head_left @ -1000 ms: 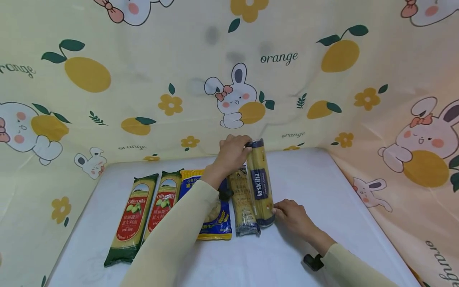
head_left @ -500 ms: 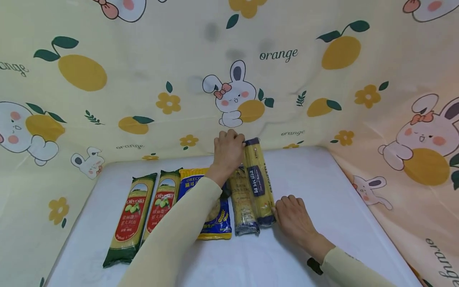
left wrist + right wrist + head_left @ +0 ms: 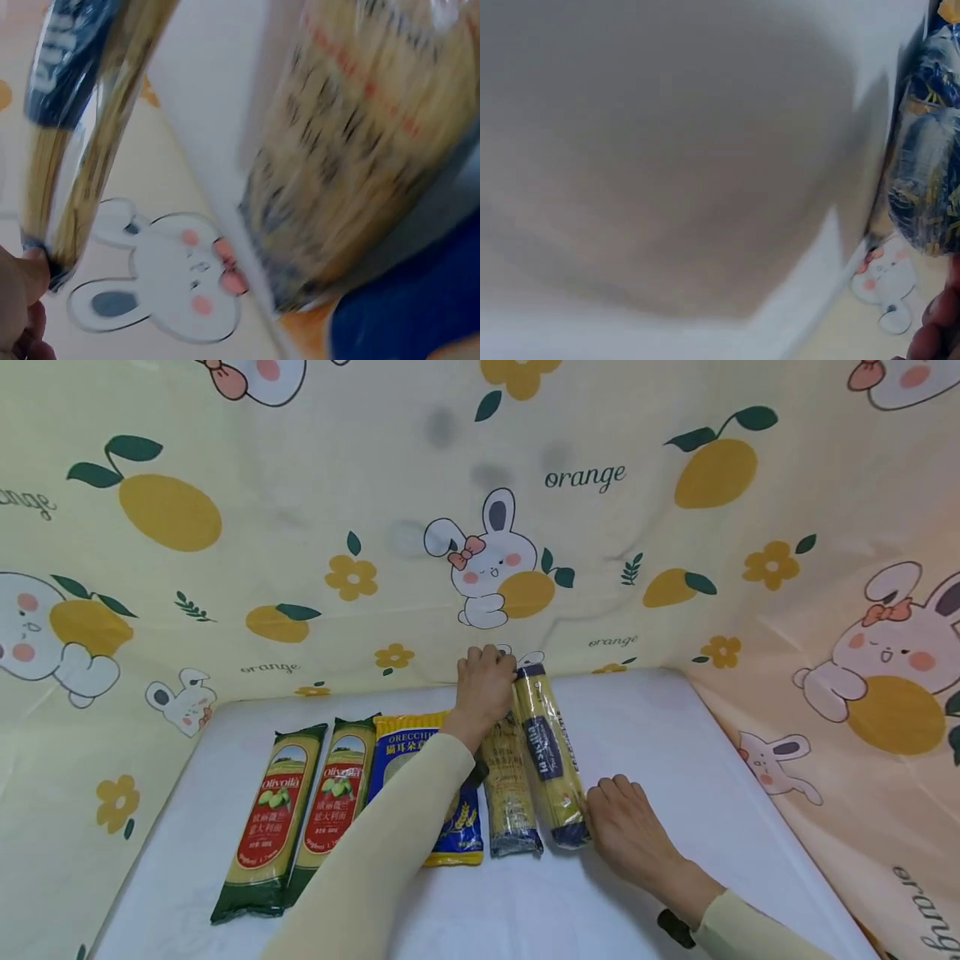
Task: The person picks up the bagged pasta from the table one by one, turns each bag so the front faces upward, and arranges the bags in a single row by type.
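A long, clear pack of spaghetti point(image 3: 547, 745) with a dark blue label leans slightly, its far end to the left. My left hand point(image 3: 483, 689) pinches the far end; in the left wrist view the thumb point(image 3: 31, 277) presses on its dark blue tip. At the near end, my right hand point(image 3: 626, 822) grips the pack's right corner with curled fingers. The right wrist view catches the crinkled blue end of the spaghetti pack point(image 3: 928, 165) above the fingertips point(image 3: 930, 334). Just left lies another clear pasta pack point(image 3: 510, 793) with dark printing, also close in the left wrist view.
Further left on the white table point(image 3: 480, 910) lie a blue and yellow orecchiette bag point(image 3: 459, 835), partly behind my left sleeve, and two green-ended Olivoilà pasta packs point(image 3: 268, 818) point(image 3: 337, 793). A printed cloth point(image 3: 360, 635) rises behind the table and along its sides.
The spaghetti pack has rolled a little and shifted right and nearer, widening the gap to the neighbouring clear pack. Both hands have moved along with it.
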`<state>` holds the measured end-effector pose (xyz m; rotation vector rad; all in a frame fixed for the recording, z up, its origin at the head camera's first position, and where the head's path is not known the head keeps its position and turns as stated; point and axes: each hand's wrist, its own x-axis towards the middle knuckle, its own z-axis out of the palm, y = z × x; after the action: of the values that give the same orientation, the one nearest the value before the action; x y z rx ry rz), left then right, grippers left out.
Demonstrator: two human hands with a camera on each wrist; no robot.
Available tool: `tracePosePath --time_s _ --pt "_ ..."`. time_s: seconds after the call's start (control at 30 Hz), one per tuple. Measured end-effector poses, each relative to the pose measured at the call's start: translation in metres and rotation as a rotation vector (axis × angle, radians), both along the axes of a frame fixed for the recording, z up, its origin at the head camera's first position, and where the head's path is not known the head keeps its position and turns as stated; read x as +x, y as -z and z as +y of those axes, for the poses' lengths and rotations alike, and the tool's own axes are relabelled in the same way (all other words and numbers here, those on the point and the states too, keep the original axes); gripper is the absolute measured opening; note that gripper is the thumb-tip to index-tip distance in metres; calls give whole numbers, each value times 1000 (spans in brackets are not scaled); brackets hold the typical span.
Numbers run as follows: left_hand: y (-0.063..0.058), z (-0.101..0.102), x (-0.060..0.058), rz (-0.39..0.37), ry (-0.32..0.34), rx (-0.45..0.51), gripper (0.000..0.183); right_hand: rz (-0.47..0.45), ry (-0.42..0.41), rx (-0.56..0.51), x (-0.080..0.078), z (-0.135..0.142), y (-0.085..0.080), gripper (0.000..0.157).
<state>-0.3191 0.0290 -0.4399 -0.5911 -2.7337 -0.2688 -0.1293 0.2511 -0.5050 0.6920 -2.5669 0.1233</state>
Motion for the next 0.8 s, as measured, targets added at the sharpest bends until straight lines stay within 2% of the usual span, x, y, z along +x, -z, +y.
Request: tracePosePath --time_s 0.1,0.17,0.3,0.4,0.47,0.53,0.63,0.73,0.8 --pt "9 8 1 -93 11 -12 31 -37 31 18 7 11 -1 35" --pt "14 13 1 -119 17 -25 31 -51 45 26 10 16 0 35" --pt "19 22 1 -121 26 -23 30 -54 64 12 13 21 1 35" --pt "21 22 -2 -101 21 -6 30 -63 83 -3 10 14 4 35" --pt "21 21 -3 -108 21 -12 30 -97 112 -1 7 7 4 34" --pt "21 20 1 -145 43 -31 31 -154 165 -6 4 1 4 34" --pt "26 18 17 -230 115 -139 37 -251 250 -20 -1 -3 1 36" --pt "34 15 48 -339 217 -244 43 -307 292 -40 -5 -1 1 36" --pt "38 11 71 -424 243 -294 52 -349 262 -46 -8 1 4 47"
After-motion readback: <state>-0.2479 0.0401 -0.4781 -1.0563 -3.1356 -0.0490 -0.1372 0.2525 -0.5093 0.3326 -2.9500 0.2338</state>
